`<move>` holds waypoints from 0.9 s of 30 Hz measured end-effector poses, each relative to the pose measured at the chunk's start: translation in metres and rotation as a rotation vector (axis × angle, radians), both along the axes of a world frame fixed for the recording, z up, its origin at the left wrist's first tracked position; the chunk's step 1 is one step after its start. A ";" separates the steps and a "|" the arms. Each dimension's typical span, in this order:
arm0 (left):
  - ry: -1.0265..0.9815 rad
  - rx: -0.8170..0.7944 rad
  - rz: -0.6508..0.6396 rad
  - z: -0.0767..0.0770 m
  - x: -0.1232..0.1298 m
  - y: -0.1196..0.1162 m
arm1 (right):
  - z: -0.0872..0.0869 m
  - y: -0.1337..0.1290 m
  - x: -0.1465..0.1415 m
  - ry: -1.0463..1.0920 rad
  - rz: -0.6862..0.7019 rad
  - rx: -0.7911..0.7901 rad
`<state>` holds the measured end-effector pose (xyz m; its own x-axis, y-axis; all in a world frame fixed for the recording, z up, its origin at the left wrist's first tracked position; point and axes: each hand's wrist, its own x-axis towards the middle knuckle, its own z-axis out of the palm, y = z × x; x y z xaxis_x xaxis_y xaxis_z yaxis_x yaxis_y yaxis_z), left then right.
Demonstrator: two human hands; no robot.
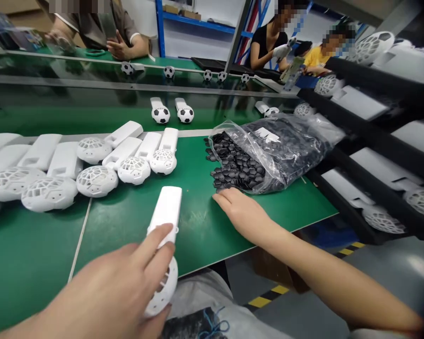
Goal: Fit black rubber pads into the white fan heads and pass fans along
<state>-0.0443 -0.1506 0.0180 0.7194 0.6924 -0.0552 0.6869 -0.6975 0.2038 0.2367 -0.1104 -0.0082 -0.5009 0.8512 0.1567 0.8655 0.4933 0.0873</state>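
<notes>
My left hand [127,273] is wrapped round a white handheld fan [165,207], whose round football-patterned grille end points toward me and whose handle points away. Part of the grille is covered by my fingers. My right hand [238,207] rests at the near edge of a pile of small black plastic pieces [238,162]. Its fingers are bent and pressed together, and whatever is between the tips is hidden. The black pieces spill from the mouth of a clear plastic bag [289,146] lying on the green table [198,216].
Several white fans [97,181] lie in rows on the left. Football-patterned fans [185,114] lie on the belt [120,115] beyond, with more at the far side. A black rack [353,183] of white fans stands at the right. Co-workers [268,44] sit opposite.
</notes>
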 end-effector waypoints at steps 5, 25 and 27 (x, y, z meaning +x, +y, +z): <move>0.110 -0.029 -0.306 0.023 0.039 0.034 | 0.000 -0.001 0.010 0.413 -0.045 -0.109; -0.178 -0.168 -0.029 0.006 0.067 0.080 | -0.006 -0.030 -0.041 1.066 -0.069 -0.075; -0.196 -0.184 -0.027 0.006 0.068 0.081 | -0.007 -0.029 -0.043 1.069 -0.068 -0.070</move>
<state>0.0235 -0.0696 0.0242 0.7465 0.6644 -0.0361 0.6037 -0.6535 0.4567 0.1934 -0.1389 -0.0155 -0.0842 0.8963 0.4355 0.5025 0.4156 -0.7581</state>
